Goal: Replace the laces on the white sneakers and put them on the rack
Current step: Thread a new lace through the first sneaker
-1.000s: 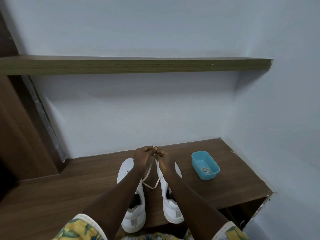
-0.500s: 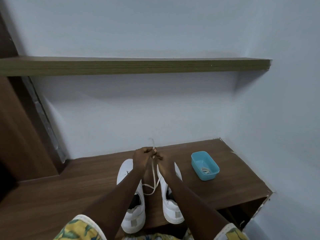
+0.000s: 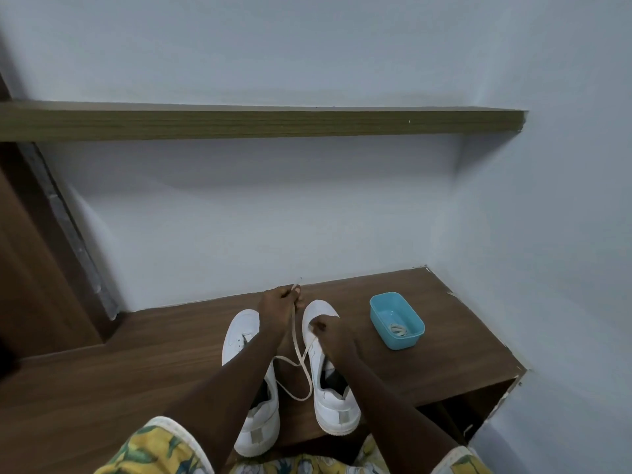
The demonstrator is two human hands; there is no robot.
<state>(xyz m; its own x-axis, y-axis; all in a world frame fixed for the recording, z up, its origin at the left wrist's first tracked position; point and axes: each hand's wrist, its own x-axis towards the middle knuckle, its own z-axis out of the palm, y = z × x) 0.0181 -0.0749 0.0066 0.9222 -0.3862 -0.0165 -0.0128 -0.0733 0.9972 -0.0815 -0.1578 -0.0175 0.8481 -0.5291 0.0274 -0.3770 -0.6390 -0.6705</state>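
Lace pinched by higher left hand and lower right hand.

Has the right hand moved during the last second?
Yes. Judged against the blue tub, the right hand has drawn back toward the person: from level with the tub's far rim to level with its middle.

Hemmed in behind and at right by pale blue-grey walls, overhead by a long olive-green wooden shelf. Blocked mid-bench by two white low-top sneakers, a cream lace looped between; nearer the corner, by a small turquoise plastic tub. Open across bare brown wood-grain bench top at left.
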